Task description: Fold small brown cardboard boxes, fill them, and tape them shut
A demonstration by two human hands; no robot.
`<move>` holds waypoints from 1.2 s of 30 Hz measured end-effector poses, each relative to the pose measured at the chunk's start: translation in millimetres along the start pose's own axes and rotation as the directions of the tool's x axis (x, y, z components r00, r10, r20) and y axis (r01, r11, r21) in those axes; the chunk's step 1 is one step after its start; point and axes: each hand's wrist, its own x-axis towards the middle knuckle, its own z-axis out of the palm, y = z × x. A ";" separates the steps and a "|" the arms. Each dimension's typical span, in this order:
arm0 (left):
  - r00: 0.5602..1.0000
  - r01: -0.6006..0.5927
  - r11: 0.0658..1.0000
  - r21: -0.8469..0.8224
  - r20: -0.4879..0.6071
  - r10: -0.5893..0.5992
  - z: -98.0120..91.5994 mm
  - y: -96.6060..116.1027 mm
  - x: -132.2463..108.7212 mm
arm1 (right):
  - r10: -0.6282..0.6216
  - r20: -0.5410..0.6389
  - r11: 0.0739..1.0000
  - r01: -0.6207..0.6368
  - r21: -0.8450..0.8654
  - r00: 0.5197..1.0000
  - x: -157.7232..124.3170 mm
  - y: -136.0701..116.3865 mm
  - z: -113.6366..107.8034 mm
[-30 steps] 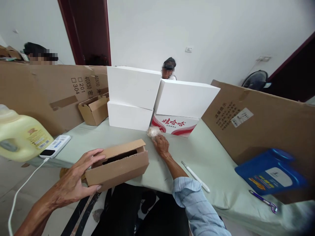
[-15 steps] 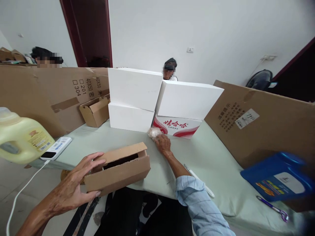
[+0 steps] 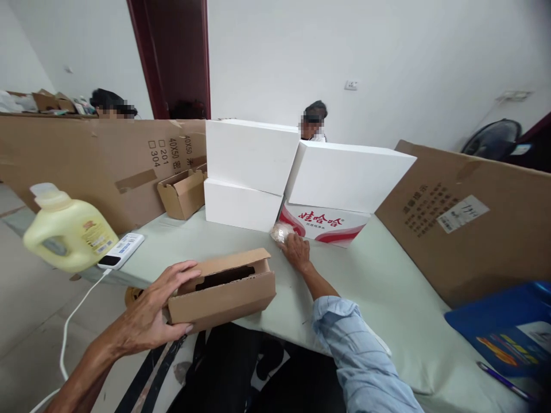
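My left hand grips the left end of a brown cardboard box, fingers over its top edge and thumb low on the near side. The box's top stands partly open along a slot, with something dark showing inside. My right hand reaches forward across the table. Its fingers are closed around a small clear crinkled plastic bundle, close to the foot of the white stacked boxes. What the plastic contains cannot be made out.
White boxes and a red-and-white printed carton stand stacked ahead. A yellow jug and a white power bank with cable lie left. Blue container and purple pen sit right. Cardboard panels flank the table; two people are beyond.
The view has turned slightly left, so everything appears further right. Both hands keep their holds on the box and the plastic bundle, with little other movement.
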 end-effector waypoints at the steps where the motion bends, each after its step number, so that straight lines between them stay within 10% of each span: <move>1: 1.000 -0.004 1.000 -0.014 -0.007 0.003 -0.4 0.7 0.0 | 0.001 0.008 1.000 -0.001 0.014 1.000 -1.6 -0.5 -7.5; 7: 0.999 -0.024 0.997 -0.074 0.030 0.026 -5.2 3.0 -0.2 | -0.029 -0.048 0.988 0.036 0.151 0.998 -27.3 -12.6 -82.1; 11: 0.990 -0.037 0.997 -0.073 0.131 0.046 -13.0 2.0 2.1 | -0.246 -0.117 0.910 0.271 0.315 0.962 -82.7 -49.4 -144.1; 15: 0.973 -0.058 0.996 -0.069 0.218 0.072 -21.0 1.1 5.8 | -0.668 -0.218 0.535 0.662 0.524 0.712 -137.9 -88.9 -188.3; 17: 0.959 -0.071 0.995 -0.070 0.270 0.088 -23.6 1.4 7.7 | -0.756 -0.174 0.494 0.724 0.481 0.631 -148.8 -101.7 -200.4; 27: 0.895 -0.131 0.991 -0.029 0.426 0.131 -34.8 0.8 32.3 | -0.869 0.175 0.481 0.873 0.082 0.462 -126.9 -123.4 -212.4; 30: 0.923 -0.159 0.982 -0.103 0.338 0.185 -39.5 -4.4 35.7 | -0.865 0.013 0.498 0.854 0.152 0.502 -127.7 -104.6 -215.1; 36: 0.992 -0.108 0.959 -0.261 0.032 0.121 -12.1 -23.4 30.1 | -0.420 -0.343 0.636 0.542 0.549 0.840 -148.1 -67.1 -181.3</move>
